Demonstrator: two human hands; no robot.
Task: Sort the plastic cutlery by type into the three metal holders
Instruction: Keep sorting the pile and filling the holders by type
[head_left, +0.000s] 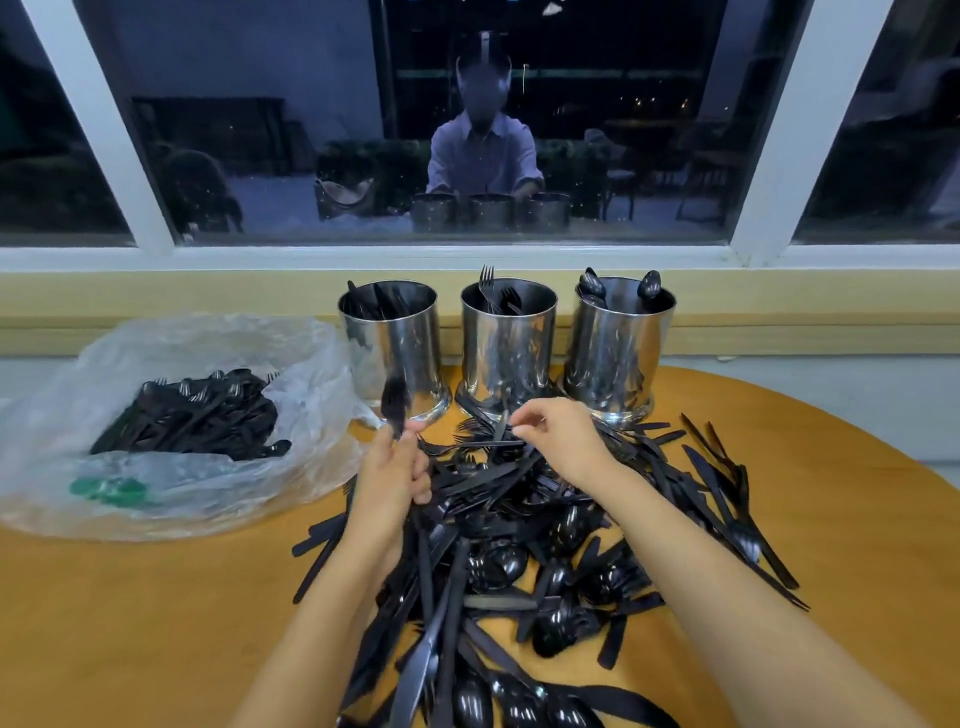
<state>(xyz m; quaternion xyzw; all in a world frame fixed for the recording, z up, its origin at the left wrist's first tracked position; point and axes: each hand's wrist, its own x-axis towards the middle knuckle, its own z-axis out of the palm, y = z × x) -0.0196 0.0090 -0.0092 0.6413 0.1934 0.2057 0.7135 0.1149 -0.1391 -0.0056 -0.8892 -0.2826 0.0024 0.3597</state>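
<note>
The left grip (392, 470) clenches a blurred black plastic utensil (395, 402); the right grip (558, 439) pinches a thin black plastic handle (500, 423)

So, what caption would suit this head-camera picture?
Left hand and right hand each hold a piece over the cutlery pile before three metal holders.

The piece (395, 402) pinched by the left hand (389, 478) is motion-blurred, its type unclear, the pile (519, 545) runs off the bottom edge, and what stands in the left holder (395, 348) is too dark to tell.
</note>
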